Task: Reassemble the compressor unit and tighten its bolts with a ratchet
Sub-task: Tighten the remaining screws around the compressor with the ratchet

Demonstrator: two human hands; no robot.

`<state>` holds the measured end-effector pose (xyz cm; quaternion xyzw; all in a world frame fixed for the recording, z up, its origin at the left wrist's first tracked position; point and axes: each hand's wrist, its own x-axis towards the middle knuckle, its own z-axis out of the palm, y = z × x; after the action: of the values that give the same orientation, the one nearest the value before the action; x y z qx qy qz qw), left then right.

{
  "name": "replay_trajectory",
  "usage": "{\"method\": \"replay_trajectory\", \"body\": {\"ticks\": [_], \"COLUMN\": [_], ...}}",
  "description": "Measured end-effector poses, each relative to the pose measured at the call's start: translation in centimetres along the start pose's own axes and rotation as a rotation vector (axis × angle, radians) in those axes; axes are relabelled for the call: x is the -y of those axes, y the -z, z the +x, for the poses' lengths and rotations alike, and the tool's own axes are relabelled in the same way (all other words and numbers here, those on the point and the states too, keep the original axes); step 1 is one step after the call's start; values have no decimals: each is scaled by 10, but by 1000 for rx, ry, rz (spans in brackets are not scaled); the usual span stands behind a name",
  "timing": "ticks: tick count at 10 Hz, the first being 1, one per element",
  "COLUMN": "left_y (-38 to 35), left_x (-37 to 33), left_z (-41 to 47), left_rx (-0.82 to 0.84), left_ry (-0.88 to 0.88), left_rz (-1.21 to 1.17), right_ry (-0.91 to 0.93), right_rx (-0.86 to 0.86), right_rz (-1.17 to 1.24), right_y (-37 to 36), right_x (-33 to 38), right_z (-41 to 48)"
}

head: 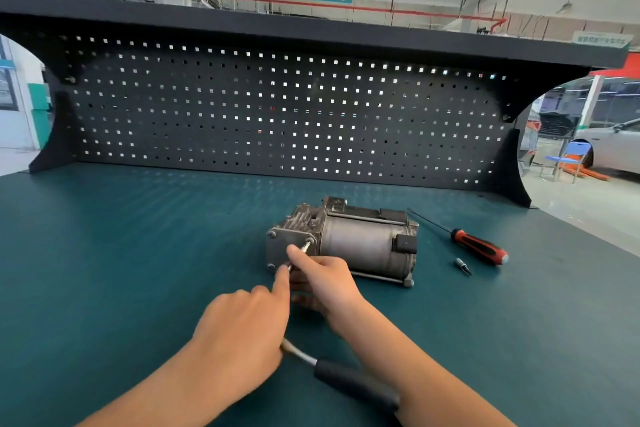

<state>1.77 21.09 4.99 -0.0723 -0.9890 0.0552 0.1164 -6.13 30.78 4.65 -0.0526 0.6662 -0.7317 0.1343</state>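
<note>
The grey metal compressor unit lies on its side on the green bench mat, its square end plate facing me. A long bolt sticks out of the plate's upper right corner hole. My right hand pinches the bolt's shaft between thumb and forefinger. My left hand reaches in from below, its straight index finger touching the bolt's outer end, its other fingers curled. The ratchet, with a black grip and steel shaft, lies on the mat beneath my forearms, its head hidden under my left hand.
A red and black screwdriver and a small socket bit lie on the mat right of the compressor. A black pegboard with a shelf on top closes off the back of the bench. The green mat stretches left.
</note>
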Motion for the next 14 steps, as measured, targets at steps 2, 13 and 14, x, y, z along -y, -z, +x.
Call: {"method": "replay_trajectory", "body": {"ticks": [2,13,14], "left_y": [7,6,6], "left_x": [-6,-1,7], "left_z": [-7,4,6], "left_rx": [204,-66,-105], "left_ry": [431,54,13], "left_rz": [-2120,-33,74], "right_ry": [-37,93,54], "right_rx": [-10,-23,-5], "right_rz": [91,-104,-22], "right_y": [1,6,2], "right_x": [3,-4,-3], "right_z": [0,3,5]}}
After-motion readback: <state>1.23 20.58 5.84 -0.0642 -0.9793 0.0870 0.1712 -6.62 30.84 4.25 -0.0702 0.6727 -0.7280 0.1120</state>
